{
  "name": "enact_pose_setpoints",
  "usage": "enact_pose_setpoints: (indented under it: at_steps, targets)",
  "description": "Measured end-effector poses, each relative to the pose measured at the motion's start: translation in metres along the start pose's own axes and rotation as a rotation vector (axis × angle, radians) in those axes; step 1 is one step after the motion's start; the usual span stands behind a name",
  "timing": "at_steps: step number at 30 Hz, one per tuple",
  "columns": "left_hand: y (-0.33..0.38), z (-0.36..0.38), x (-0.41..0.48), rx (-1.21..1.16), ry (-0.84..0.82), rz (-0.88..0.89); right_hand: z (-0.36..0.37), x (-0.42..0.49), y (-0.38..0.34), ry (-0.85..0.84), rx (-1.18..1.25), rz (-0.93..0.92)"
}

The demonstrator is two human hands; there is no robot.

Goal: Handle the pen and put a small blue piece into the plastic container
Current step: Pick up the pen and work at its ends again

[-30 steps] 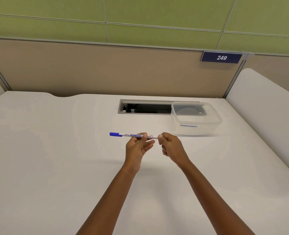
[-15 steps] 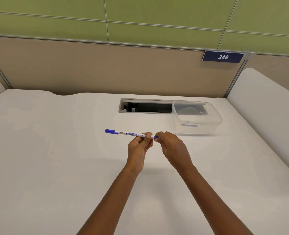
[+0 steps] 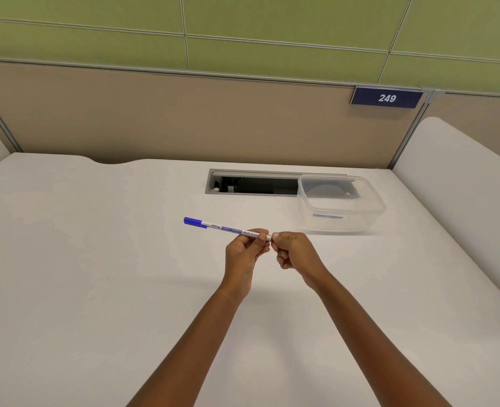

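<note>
Pen [image 3: 228,229] sits mid-frame, pinched in my left hand [image 3: 244,254]; right hand [image 3: 294,251] curls at its white end, whether around the blue piece I cannot tell. Container [image 3: 360,221] stands centre-right; drop not yet done, I judge.

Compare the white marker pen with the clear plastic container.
The slim white marker pen with a blue cap is opaque; the rectangular clear plastic container is see-through. The left hand holds the pen off the white desk; the container sits on it. Both show some blue.
</note>
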State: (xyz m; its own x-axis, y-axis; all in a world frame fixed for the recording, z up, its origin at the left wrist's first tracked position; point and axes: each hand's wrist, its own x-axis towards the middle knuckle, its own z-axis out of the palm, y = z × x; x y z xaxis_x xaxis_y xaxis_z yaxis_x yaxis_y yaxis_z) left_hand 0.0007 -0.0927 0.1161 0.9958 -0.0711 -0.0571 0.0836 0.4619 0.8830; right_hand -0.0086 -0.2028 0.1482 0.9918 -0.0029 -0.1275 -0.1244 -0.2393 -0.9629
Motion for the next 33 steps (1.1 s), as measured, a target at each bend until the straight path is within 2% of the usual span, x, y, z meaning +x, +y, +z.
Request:
enact_pose_setpoints:
  at_steps: [2,7,13,19,23,26,30,33]
  targets:
    - [0.0,0.0,-0.001,-0.018,0.0,-0.002,0.001,-0.002,-0.001,0.013,-0.055,0.001]
    - [-0.001,0.003,-0.002,-0.083,0.072,-0.033,0.004,-0.01,0.012,0.223,-0.501,-0.33]
    - [-0.004,0.004,-0.003,-0.087,0.104,-0.057,0.0,-0.009,0.018,0.279,-0.809,-0.558]
    - [-0.007,0.005,-0.006,-0.125,0.06,-0.066,-0.003,-0.008,0.018,0.257,-0.736,-0.61]
    - [-0.008,0.004,-0.007,-0.12,0.032,-0.065,-0.004,-0.007,0.019,0.204,-0.65,-0.568]
    - [-0.007,0.003,-0.006,-0.09,0.033,-0.062,-0.001,-0.006,0.02,0.167,-0.501,-0.453]
    - [-0.005,0.001,-0.003,-0.034,0.024,-0.037,-0.002,0.001,0.01,0.055,-0.216,-0.151]
    - [-0.003,0.0,-0.002,0.0,0.015,-0.022,-0.001,0.0,0.008,0.034,-0.183,-0.112]
